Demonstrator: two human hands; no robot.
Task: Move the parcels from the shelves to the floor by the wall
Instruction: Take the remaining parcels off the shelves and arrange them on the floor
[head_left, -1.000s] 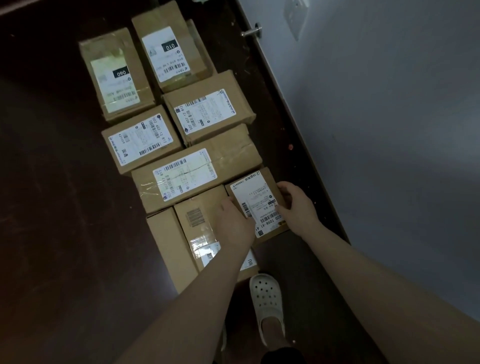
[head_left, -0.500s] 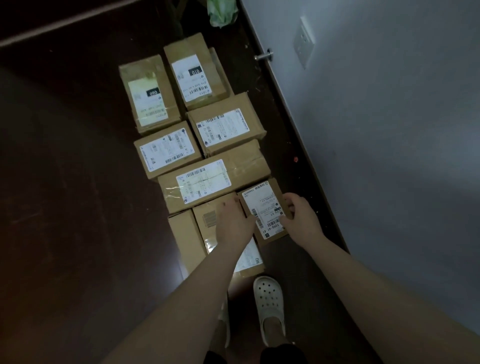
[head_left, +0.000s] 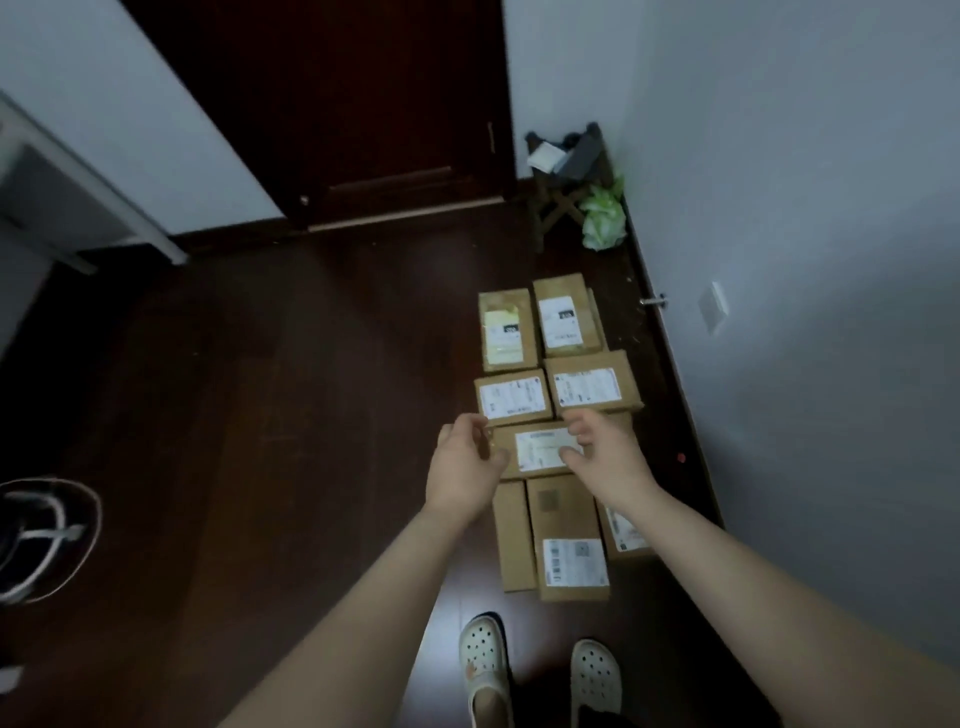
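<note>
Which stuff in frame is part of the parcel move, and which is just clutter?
Job: cardboard parcels in rows on the floor; the wall beside them; left hand and right hand, both empty over them.
Lying about: wooden stool, green bag, wall socket, dark door, strapped dark item far left.

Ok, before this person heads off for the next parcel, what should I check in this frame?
1. Left hand holds nothing: ok.
2. Right hand holds nothing: ok.
3. Brown cardboard parcels with white labels lie flat on the dark wooden floor: ok.
4. Parcels sit alongside the grey wall: ok.
5. White perforated clogs stand apart from the parcels: ok.
6. Shelves emptied: cannot tell, out of view.
</note>
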